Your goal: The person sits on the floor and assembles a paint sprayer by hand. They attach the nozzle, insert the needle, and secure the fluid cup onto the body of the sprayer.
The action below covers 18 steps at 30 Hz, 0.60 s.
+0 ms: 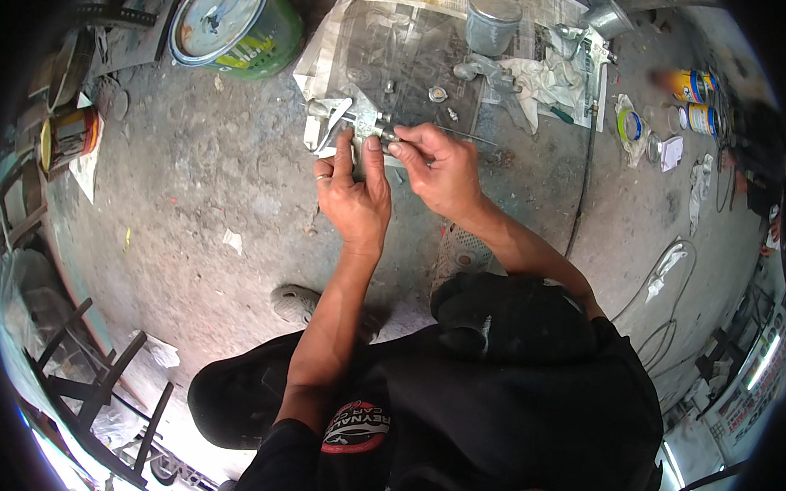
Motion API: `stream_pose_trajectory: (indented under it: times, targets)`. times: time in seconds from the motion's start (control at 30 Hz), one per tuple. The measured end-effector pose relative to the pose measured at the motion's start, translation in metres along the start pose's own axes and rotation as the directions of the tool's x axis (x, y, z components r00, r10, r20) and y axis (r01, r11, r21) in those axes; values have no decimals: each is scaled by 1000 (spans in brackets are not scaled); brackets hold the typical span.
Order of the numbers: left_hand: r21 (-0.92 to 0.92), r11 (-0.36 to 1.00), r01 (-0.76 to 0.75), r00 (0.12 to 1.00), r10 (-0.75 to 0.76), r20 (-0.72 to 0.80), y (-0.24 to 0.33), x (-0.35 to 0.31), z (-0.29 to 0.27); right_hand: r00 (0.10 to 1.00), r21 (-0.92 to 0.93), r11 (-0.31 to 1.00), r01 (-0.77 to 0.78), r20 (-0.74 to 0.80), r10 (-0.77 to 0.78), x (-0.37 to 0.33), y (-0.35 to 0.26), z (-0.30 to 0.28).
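A metallic paint spray gun (pixel 367 116) is held over the near edge of the newspaper. My left hand (pixel 355 199) is closed around it from below, with a ring on one finger. My right hand (pixel 442 168) pinches a small metal fitting (pixel 389 145) at the gun's right side. A thin metal rod (pixel 476 137) shows just beyond the right hand; whether it is held or lies on the paper I cannot tell. Small metal parts, among them a round ring-shaped piece (pixel 438 94), lie on the newspaper (pixel 377 38) beyond my hands.
A second spray gun (pixel 491 73) lies beside a crumpled pale cloth (pixel 550 82). A grey metal can (pixel 493 24) stands behind them, and a large green paint bucket (pixel 256 38) at the far left. A dark hose (pixel 588 165) crosses the concrete floor on the right, near small cans (pixel 698 118).
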State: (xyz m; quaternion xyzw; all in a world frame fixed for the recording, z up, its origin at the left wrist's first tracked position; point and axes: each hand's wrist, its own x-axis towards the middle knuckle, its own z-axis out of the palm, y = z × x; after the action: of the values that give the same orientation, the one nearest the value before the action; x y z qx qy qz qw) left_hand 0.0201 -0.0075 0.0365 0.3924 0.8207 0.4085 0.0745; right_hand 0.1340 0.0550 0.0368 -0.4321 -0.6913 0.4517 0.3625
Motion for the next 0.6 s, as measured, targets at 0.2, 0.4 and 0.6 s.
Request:
stream_pose_trajectory:
  times: [0.2, 0.4, 0.6]
  targets:
    - [28, 1000, -2, 1000, 2, -8, 2, 0, -1, 978, 342, 917, -204, 28, 207, -2, 1, 9]
    - [40, 999, 6, 999, -5, -35, -7, -4, 4, 942, 456, 827, -327, 90, 323, 0, -4, 12]
    - [44, 998, -36, 995, 40, -92, -12, -3, 7, 924, 462, 805, -372, 102, 368, 1, -2, 16]
